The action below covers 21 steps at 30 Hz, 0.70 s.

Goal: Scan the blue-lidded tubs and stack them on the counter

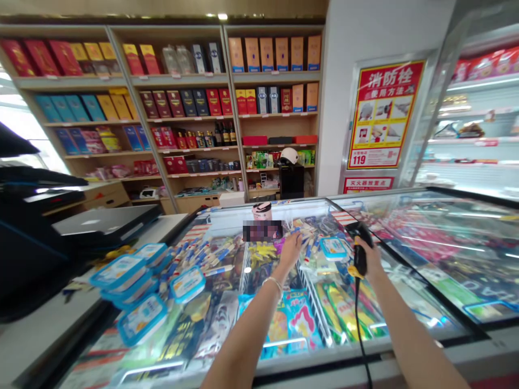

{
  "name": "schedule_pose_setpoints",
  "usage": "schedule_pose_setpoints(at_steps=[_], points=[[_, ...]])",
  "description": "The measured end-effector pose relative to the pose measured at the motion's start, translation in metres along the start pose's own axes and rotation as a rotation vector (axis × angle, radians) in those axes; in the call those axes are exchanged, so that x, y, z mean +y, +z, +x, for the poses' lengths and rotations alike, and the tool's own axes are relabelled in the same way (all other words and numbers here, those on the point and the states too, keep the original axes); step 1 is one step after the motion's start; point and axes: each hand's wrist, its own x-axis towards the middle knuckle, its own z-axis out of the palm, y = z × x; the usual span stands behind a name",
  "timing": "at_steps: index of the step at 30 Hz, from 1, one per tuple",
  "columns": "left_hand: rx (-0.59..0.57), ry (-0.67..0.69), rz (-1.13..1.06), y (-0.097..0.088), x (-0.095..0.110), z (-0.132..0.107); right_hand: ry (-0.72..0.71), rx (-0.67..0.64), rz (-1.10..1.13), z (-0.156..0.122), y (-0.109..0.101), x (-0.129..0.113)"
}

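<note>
A black-and-yellow barcode scanner (pixel 359 256) with a hanging cable is gripped in my right hand (pixel 371 256). Its head points toward the freezer's glass top. Further left, my left hand (pixel 291 248) reaches over the glass with fingers curled onto a slim blue-and-cream wrapped pack (pixel 297 231). More such packs (pixel 310 237) lie loose just right of those fingers. A blue-lidded tub (pixel 333 248) rests between my hands. Another heap of slim packs (pixel 203 254) spreads to the left, beside a lone blue-lidded tub (pixel 187 283).
Stacked blue-lidded tubs (pixel 121 273) stand at the left of the freezer. A pink-and-white cup (pixel 261 210) sits toward the back. Bagged frozen goods (pixel 344 313) show under the glass. Behind are shelves of boxes (pixel 263 54); a dark counter device (pixel 107 224) is at left.
</note>
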Motion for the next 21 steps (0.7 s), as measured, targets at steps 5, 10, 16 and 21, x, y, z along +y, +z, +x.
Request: schedule_pose_setpoints(at_steps=[5,10,16,21], points=[[0.092,-0.082,-0.15,-0.005,0.003,-0.001,-0.015,-0.008,0.009,-0.004,0.005,-0.004],[0.09,-0.114,-0.125,-0.009,0.007,-0.005,-0.021,0.003,-0.008,-0.008,0.007,-0.008],[0.054,-0.108,-0.067,-0.012,0.01,-0.007,-0.027,0.001,-0.003,-0.004,0.003,-0.002],[0.099,-0.122,-0.123,-0.01,0.01,-0.01,-0.017,0.001,-0.006,-0.003,0.004,-0.001]])
